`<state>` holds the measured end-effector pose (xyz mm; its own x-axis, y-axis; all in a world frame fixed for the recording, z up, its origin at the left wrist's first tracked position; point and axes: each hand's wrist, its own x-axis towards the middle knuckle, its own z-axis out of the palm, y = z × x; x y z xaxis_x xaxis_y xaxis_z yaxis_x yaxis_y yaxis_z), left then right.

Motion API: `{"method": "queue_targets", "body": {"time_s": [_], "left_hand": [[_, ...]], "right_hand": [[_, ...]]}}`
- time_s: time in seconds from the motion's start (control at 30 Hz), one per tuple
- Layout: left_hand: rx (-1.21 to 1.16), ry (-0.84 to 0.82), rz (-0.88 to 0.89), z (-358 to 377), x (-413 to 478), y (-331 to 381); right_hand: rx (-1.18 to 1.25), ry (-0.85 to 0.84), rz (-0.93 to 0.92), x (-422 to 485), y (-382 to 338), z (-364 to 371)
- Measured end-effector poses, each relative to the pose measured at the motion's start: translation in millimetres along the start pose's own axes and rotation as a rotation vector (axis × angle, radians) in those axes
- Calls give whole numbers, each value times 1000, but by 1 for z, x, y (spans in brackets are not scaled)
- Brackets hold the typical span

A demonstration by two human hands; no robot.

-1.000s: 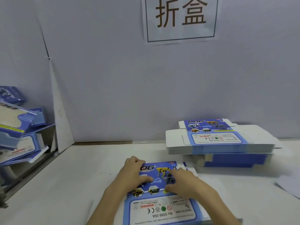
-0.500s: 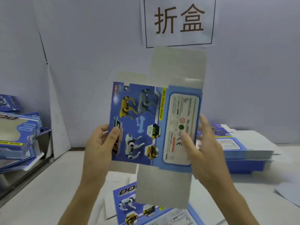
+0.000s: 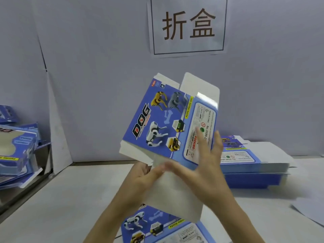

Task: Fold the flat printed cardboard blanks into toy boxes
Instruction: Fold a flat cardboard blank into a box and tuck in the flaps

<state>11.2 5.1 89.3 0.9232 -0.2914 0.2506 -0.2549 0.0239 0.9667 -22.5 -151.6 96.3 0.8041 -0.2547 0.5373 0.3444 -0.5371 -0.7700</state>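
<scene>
Blank held up above tabletop, long axis approx 7-to-1 o'clock. Left grip pinches bottom flap at 7. Right grip, fingers straight, lies flat on warning panel at 4, so prob nearer the next crease.

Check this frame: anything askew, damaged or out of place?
No damage visible. The held blank is tilted, but only because it is mid-fold between the left hand and right hand. The one untidy spot: the folded boxes at far left lie in a leaning, overlapping heap.
</scene>
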Motion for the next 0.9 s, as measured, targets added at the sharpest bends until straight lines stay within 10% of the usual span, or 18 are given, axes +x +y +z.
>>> {"method": "queue_targets", "body": {"time_s": [0.37,0.53,0.7,0.9], "left_hand": [[167,94,175,-17,6,1],[25,11,88,-32,5,10],[-350,-450,-45,-42,-3,14],[-519,-307,5,-38,0,15]], "right_hand": [[-330,256,-244,1,13,-3],[-264,225,-421,4,6,-14],[-255,234,-563,-3,3,4],[-403,164,-670,-3,8,5]]}}
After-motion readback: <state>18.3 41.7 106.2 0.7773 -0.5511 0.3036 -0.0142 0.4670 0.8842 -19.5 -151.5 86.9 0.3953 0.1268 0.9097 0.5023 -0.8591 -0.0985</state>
